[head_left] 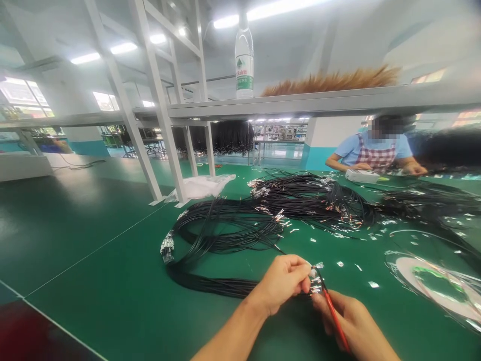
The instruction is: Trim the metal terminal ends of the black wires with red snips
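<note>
My left hand is closed, thumb and fingers pinching the end of a black cable close to its silver tip. Beside it, my right hand is wrapped round a slim red-handled tool with a dark tip, which points up at the pinched cable end; its exact kind is unclear. Several silvery cable ends lie between the two hands. From there a bundle of black cables runs left and loops back over the green table. Silver foil wraps the loop's left bend.
More coiled black cables lie behind. Foil scraps are scattered at right, near a white reel. A white metal frame carries a shelf with a water bottle. A co-worker in a checked apron sits across the table.
</note>
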### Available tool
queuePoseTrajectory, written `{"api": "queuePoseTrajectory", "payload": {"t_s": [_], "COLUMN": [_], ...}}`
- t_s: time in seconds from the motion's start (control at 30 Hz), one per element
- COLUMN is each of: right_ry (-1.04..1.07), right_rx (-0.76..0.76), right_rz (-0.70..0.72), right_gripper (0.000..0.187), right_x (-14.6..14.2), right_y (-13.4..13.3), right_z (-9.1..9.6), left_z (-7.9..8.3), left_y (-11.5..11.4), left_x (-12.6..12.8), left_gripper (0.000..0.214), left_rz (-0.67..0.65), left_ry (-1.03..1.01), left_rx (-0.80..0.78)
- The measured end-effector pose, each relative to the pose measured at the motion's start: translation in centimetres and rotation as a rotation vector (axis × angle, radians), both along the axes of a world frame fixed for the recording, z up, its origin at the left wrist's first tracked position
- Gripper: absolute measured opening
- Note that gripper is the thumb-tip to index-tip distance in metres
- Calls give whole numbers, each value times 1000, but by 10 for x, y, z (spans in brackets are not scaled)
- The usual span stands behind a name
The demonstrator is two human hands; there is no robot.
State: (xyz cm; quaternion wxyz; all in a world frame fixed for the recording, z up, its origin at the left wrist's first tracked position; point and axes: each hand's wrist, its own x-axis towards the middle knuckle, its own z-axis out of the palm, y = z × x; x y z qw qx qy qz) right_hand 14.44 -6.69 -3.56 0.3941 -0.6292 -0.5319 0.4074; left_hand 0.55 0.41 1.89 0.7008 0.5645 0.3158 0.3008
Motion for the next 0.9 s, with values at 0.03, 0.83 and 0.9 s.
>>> {"api": "queuePoseTrajectory", "payload": {"t_s": [0.03, 0.83, 0.9], "right_ry": [6, -79, -81], "right_rx": [1, 188, 181], "right_rz": [-3, 6, 12], "right_gripper": [53, 45, 44], "right_x": [0, 2, 3], "right_y": [0, 3, 4], "right_z": [-1, 1, 0], "left_z": [0, -3, -3], "left_y": [0, 12, 10], "left_x": [0, -14, -11], "left_gripper": [24, 32, 31], "left_rz": [-2, -361, -313], "left_ry": [0, -85, -51], "left_rx": [-2, -179, -144]}}
